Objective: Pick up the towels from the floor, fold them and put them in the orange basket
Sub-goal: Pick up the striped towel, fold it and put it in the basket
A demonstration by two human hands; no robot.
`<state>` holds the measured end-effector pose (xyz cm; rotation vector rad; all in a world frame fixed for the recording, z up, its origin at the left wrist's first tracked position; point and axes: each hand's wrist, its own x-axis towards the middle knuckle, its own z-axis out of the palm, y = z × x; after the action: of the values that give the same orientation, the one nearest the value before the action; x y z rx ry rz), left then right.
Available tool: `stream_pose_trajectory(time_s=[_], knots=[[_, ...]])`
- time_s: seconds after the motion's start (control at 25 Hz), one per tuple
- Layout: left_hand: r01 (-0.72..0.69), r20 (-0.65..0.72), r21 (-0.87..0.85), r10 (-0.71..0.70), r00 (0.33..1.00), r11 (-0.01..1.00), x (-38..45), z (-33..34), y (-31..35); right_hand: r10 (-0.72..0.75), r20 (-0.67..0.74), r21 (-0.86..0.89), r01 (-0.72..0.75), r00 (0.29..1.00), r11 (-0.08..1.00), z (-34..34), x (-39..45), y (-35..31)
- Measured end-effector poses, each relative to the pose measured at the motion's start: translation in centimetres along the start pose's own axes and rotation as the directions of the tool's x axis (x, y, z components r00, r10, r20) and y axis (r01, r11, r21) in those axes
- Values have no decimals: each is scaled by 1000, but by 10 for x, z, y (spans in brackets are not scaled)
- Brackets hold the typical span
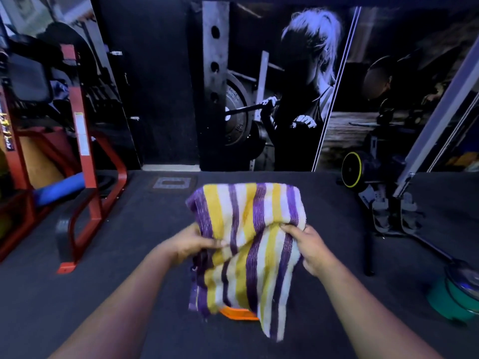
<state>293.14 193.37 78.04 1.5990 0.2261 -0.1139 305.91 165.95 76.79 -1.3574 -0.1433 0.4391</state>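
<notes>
- Towel point(248, 244) up in mid-frame, left hand point(193, 243) on its left edge, right hand point(309, 248) on its right.
- Basket point(239, 314) peeks out below the towel, on the floor point(129, 255).
- Rack point(77, 156) far left, weight plates point(456, 294) far right.

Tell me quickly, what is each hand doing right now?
Left hand: closed, gripping the purple, yellow and white striped cloth towel at its left side.
Right hand: closed, gripping the same towel at its right side.

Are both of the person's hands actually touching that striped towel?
Touching. The head view shows the left hand pinching the striped towel at its left edge, and the right hand gripping its right side, fingers curled into the cloth.
</notes>
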Motion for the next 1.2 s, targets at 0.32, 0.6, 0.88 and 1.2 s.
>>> stream_pose_trajectory(time_s=[0.32, 0.6, 0.88, 1.2], knots=[[-12, -122, -373, -36, 992, 928, 5, -10, 6, 83, -10, 282, -77, 997, 956, -17, 17, -14], [32, -344, -465, -214, 914, 885, 17, -19, -42, 135, 72, -113, -126, 988, 986, -22, 1, 28], [-8, -313, -172, -47, 949, 985, 7, -26, -59, 91, 151, -334, -36, 984, 942, -18, 1, 32], [86, -200, 685, 73, 977, 724, 16, -43, -43, -190, 170, -857, 240, 967, 456, 6, 29, 0]])
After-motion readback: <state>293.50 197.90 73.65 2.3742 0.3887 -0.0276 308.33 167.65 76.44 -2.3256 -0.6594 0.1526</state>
